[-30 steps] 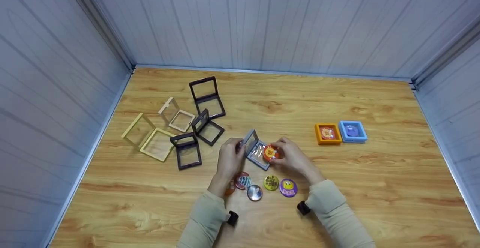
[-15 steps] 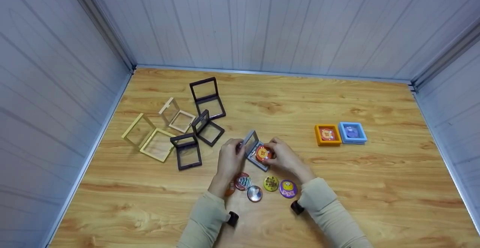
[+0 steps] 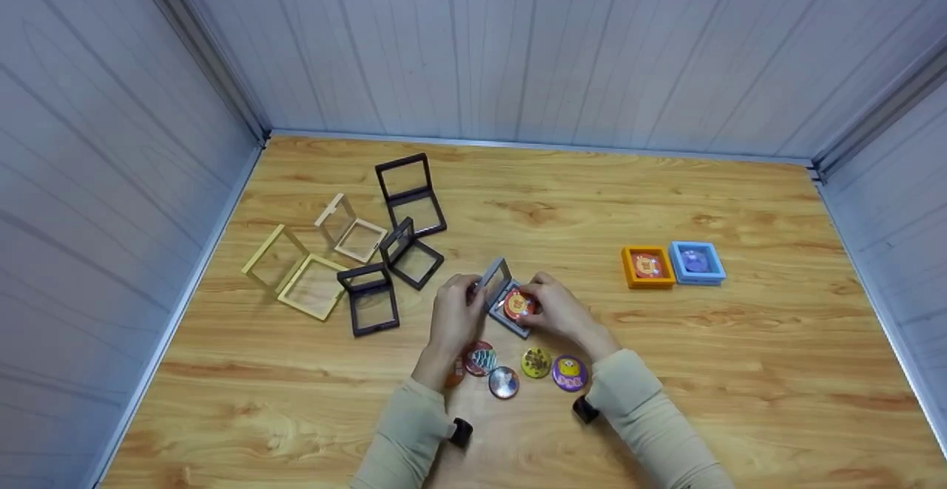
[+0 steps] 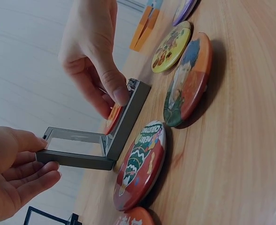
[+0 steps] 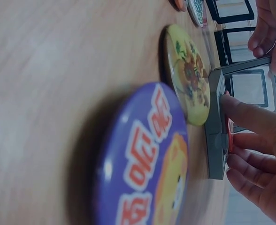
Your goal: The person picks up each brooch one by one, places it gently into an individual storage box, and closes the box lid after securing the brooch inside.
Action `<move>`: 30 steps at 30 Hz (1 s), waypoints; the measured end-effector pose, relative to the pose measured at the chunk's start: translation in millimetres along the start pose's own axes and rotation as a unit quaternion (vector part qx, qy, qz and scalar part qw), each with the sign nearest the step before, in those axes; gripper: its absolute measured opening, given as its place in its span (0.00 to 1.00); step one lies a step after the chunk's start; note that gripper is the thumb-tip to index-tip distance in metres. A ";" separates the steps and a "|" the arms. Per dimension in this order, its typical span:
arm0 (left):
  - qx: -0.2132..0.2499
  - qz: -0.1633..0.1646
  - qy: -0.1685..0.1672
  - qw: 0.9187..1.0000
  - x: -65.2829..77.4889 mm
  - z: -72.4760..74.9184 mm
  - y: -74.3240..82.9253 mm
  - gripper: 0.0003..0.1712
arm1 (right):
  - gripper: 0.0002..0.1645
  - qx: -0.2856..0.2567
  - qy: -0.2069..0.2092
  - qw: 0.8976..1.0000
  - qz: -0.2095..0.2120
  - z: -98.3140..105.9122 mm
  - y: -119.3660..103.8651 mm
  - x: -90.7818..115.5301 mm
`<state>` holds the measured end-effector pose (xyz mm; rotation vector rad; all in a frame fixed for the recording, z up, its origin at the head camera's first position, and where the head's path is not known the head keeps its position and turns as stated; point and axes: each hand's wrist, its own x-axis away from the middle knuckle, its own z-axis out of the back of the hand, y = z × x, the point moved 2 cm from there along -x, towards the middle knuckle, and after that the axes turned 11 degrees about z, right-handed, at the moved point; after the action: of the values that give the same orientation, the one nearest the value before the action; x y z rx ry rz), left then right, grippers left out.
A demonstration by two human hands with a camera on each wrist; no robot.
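A small grey display case [image 3: 504, 317] stands open on the table, its clear-windowed lid [image 4: 74, 159] tilted up on the left. My left hand [image 3: 453, 315] pinches that lid between thumb and fingers. My right hand [image 3: 566, 313] holds a red poker chip [image 3: 518, 303] with a yellow centre, pressed down at the case's base with thumb and fingers. The fingers hide part of the chip's rim. Near me lie round badges: a red Christmas tree badge [image 4: 140, 164], a badge with a painted figure [image 4: 187, 79], a yellow flower badge [image 5: 189, 75] and a purple badge [image 5: 142, 159].
At the left stand several open display cases: a yellow case [image 3: 311, 287], a beige case [image 3: 361, 240] and black cases [image 3: 373, 310]. To the right, an orange case [image 3: 629, 273] and a light blue case [image 3: 699, 278] sit side by side, each with a disc inside.
My right hand has moved left with the poker chip, from the case's right edge to over its base. The left hand keeps its hold on the lid.
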<state>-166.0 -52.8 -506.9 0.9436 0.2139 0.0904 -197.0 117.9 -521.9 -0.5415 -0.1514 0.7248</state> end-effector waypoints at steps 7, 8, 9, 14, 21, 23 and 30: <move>0.009 -0.003 0.001 1.000 0.4 -0.4 -0.9 0.07 | 0.31 -0.003 -0.018 1.000 -0.018 1.1 -1.5 0.0; 0.010 -0.004 0.001 1.000 0.4 -0.3 -1.2 0.07 | 0.32 -0.005 -0.020 1.000 -0.021 1.3 -1.6 0.2; 0.010 -0.003 0.001 1.000 0.3 -0.2 -1.4 0.07 | 0.32 -0.006 -0.022 0.999 -0.023 1.4 -1.6 0.5; 0.011 -0.003 0.003 1.000 0.2 -0.1 -1.6 0.07 | 0.33 -0.034 -0.022 0.999 -0.031 2.2 0.3 3.2; 0.014 -0.007 0.010 1.000 1.1 -0.3 -1.5 0.06 | 0.30 -0.054 0.013 0.998 0.002 6.1 7.9 12.4; 0.016 -0.005 0.010 1.000 1.2 -0.2 -1.6 0.07 | 0.30 -0.068 0.014 0.998 -0.004 7.2 11.1 14.9; 0.013 -0.013 0.012 1.000 1.4 0.4 -0.9 0.07 | 0.31 -0.080 0.020 0.996 -0.017 10.4 20.9 20.9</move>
<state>-164.6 -53.4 -507.6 0.9655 0.2500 0.0758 -197.0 149.1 -525.0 -0.7044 -0.1822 0.6720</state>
